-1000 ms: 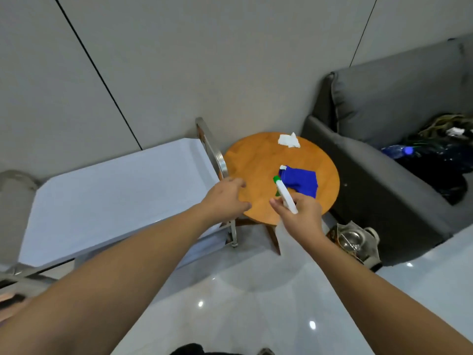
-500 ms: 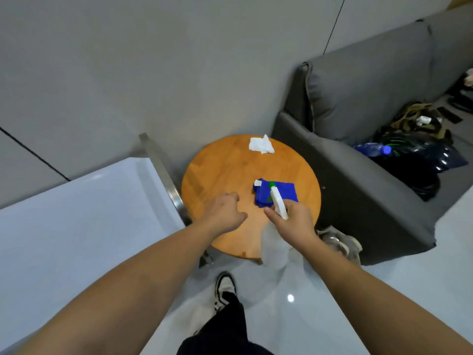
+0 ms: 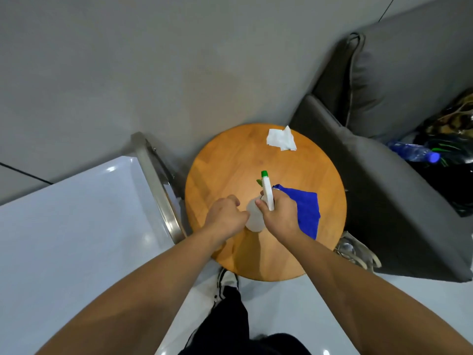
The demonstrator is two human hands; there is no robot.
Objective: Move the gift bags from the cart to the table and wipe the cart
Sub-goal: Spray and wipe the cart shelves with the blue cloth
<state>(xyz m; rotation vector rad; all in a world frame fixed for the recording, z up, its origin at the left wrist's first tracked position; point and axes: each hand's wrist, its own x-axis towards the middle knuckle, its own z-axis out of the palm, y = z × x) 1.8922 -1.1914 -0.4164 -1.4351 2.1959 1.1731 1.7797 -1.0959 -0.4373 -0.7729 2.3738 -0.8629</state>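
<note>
My right hand grips the neck of a spray bottle with a white head and green nozzle. It holds the bottle upright over the round wooden table. The bottle's translucent body shows between my two hands. My left hand hovers just left of it, fingers loosely curled, knuckles at the bottle's side, holding nothing. A blue cloth lies on the table under and right of my right hand. The white cart top with its metal handle stands at the left. I see no gift bags.
A crumpled white tissue lies at the table's far edge. A grey sofa stands right of the table, with a blue bottle and a black bag on its seat. A pale bag sits on the floor by the sofa.
I have stepped closer and the view now looks down on the table. My right hand carried the spray bottle over the tabletop, and my left hand came in beside it.
</note>
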